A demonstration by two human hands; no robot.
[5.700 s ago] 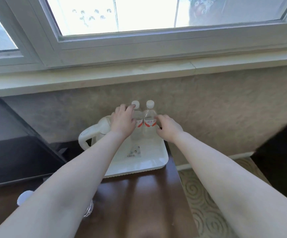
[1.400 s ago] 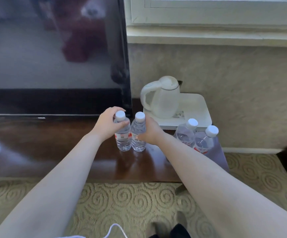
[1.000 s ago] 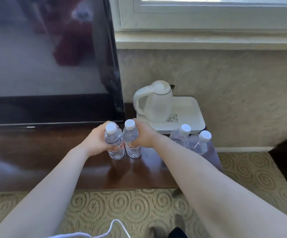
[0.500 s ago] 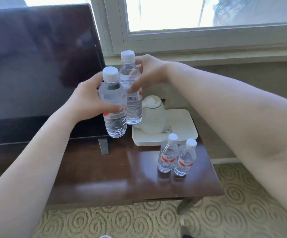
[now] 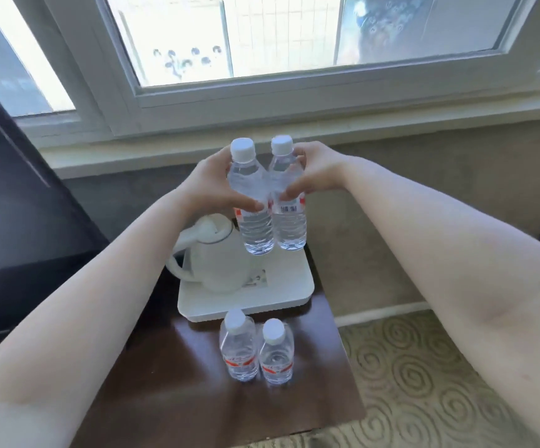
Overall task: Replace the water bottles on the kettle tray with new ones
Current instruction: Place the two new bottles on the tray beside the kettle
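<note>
Left hand (image 5: 210,185): wrapped round 1 clear plastic water bottle with white cap (image 5: 251,202), high on its shoulder.
Right hand (image 5: 313,171): clasping the 2nd clear capped bottle (image 5: 287,195), bottles touching, held above the white plastic tray (image 5: 281,292).
Handling: full, so probably weighty; thin walls likely flex, smooth, so hold near the shoulder.
Obstacle: white electric kettle (image 5: 213,253) fills the tray's left.
Nearby: 2 red-labelled bottles (image 5: 257,350) on the dark wooden table (image 5: 171,367).

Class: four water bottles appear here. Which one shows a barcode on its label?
The bottle in the right hand: the barcode bottle, held above the tray. The other three show none.
</note>
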